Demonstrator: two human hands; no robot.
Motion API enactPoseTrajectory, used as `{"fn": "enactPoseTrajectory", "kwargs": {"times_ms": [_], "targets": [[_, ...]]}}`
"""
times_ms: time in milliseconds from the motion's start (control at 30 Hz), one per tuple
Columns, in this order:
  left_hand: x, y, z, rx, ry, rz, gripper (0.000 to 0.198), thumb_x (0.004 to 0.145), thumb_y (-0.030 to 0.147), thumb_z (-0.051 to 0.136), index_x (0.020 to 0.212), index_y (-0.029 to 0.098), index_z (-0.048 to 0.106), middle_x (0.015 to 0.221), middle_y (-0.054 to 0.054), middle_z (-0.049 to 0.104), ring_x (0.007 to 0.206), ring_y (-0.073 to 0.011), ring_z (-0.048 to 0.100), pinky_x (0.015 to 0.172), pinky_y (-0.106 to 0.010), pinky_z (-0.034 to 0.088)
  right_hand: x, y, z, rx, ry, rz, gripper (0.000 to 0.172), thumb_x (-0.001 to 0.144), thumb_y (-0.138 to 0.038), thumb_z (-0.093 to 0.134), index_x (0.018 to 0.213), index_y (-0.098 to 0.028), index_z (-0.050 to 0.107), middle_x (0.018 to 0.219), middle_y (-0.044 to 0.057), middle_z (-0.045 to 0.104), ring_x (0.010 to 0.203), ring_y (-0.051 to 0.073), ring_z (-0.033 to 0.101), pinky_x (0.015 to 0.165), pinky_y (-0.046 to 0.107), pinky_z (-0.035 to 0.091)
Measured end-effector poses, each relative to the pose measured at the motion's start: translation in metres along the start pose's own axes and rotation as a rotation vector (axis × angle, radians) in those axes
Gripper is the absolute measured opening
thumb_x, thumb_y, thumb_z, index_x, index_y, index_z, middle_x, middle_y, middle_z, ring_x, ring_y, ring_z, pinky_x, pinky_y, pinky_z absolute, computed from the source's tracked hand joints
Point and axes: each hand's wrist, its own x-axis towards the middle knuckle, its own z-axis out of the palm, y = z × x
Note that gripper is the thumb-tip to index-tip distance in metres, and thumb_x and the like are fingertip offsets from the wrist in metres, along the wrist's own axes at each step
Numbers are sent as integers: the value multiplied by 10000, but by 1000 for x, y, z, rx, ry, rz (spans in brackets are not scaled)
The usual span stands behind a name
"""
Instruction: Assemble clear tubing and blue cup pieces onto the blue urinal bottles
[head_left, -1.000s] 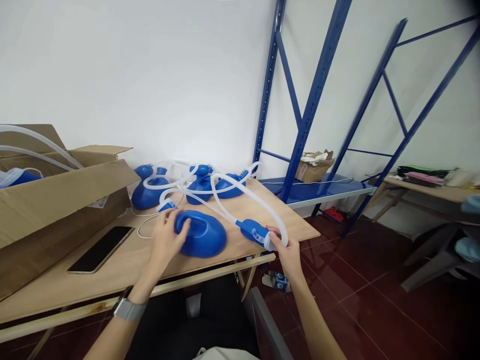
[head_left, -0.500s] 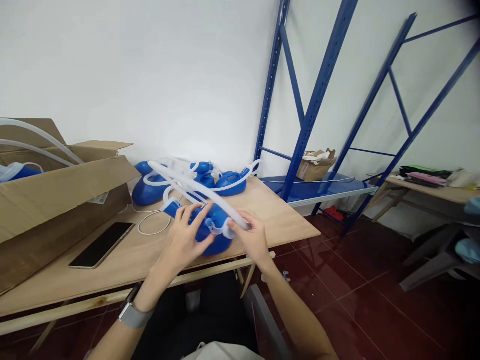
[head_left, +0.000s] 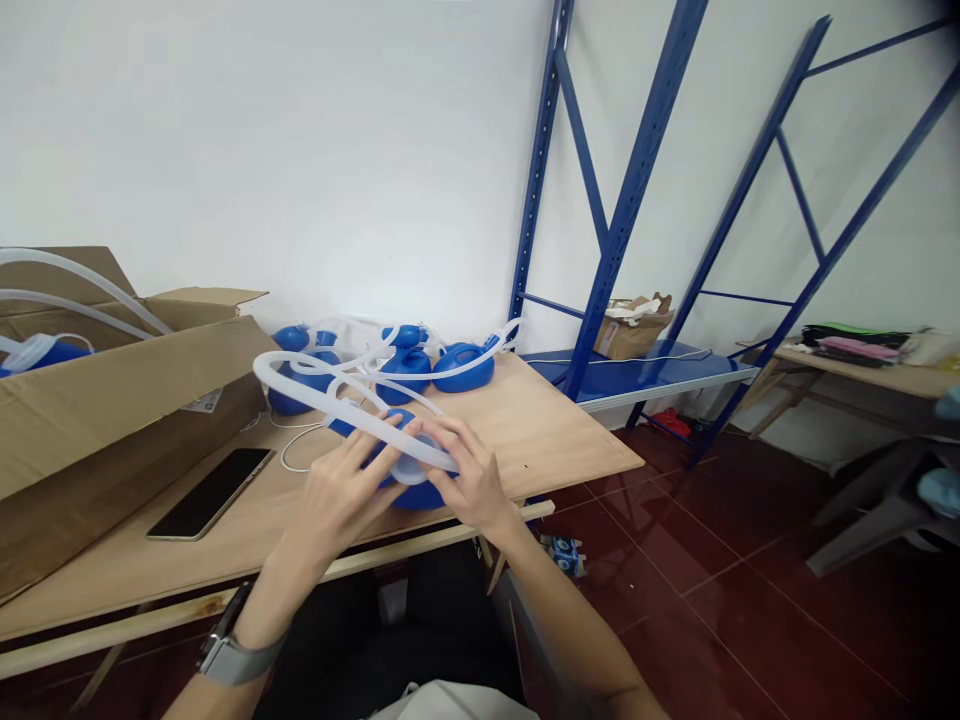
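Observation:
A blue plastic bottle [head_left: 421, 497] stands near the front edge of the table, partly covered by my hands. At its mouth is a translucent white cap [head_left: 409, 472], with a thick translucent hose [head_left: 337, 408] running from it to the upper left. My left hand [head_left: 341, 492] is closed around the bottle's neck area, its fingertips by the cap. From the other side, my right hand [head_left: 471, 485] grips the hose end and the cap between thumb and fingers. Exactly how cap and neck meet is hidden by my fingers.
Several more blue bottles [head_left: 463, 370] with hoses stand at the back of the wooden table [head_left: 570, 430]. To the left are an open cardboard box [head_left: 135, 400] and a phone [head_left: 212, 492]. A white cable [head_left: 300, 468] lies nearby. Blue shelving [head_left: 637, 180] rises on the right.
Both hands have shifted left and closer together. My right hand has turned with the cap, and the hose has swung lower and to the left, its loop now more sideways.

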Motion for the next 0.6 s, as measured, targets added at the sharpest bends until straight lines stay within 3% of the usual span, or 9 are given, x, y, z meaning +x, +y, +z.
{"fn": "enactPoseTrajectory", "kwargs": {"times_ms": [67, 133, 200, 267, 400, 500, 600], "targets": [[3, -3, -10, -46, 37, -129, 480, 956, 479, 660, 1401, 312, 593, 1353, -101, 705, 1246, -340, 693, 1019, -445, 592, -5, 13, -5, 14, 53, 71, 491, 981, -309, 648, 1467, -264, 598, 1276, 97, 736, 1159, 253, 722, 1026, 394, 596], [7, -6, -20, -118, 181, -351, 626, 881, 553, 724, 1410, 294, 514, 1322, -100, 693, 1208, -338, 696, 1022, -473, 590, -7, 27, -9, 14, 74, 197, 409, 978, -325, 651, 1379, -241, 664, 1185, 89, 769, 1087, 253, 740, 992, 393, 600], [10, -7, -24, -214, 365, -529, 745, 825, 583, 764, 1413, 275, 426, 1312, -99, 663, 1190, -319, 686, 1004, -470, 592, -8, 40, -9, 15, 15, 324, 289, 992, -353, 636, 1230, -233, 747, 1145, 85, 787, 1081, 264, 741, 1005, 411, 588], [11, -9, -22, -290, 458, -625, 759, 791, 570, 791, 1369, 255, 412, 1262, -96, 651, 1137, -297, 690, 965, -445, 594, -8, 51, -6, 55, -94, 407, 283, 1005, -398, 624, 1166, -229, 784, 1202, 92, 782, 1161, 281, 722, 1055, 431, 565], [6, -11, 1, -270, 399, -720, 736, 745, 547, 814, 1316, 229, 475, 1153, -84, 659, 1023, -290, 699, 922, -458, 579, -8, 59, 6, 143, -256, 409, 464, 937, -447, 726, 1366, -270, 714, 1449, 75, 681, 1399, 303, 596, 1190, 472, 474], [-1, -13, 23, -210, 406, -710, 598, 821, 554, 731, 1285, 230, 538, 1208, -98, 649, 1126, -309, 663, 1030, -514, 521, -9, 60, 12, 138, -287, 400, 602, 855, -457, 821, 1413, -283, 677, 1425, 76, 695, 1351, 316, 629, 1165, 485, 495], [-9, -16, 42, -193, 447, -728, 614, 798, 575, 752, 1234, 207, 523, 1177, -108, 627, 1102, -314, 663, 1012, -529, 532, -11, 61, 13, 58, -249, 425, 596, 771, -482, 889, 1297, -245, 737, 1303, 102, 748, 1236, 337, 685, 1104, 490, 526]]}}
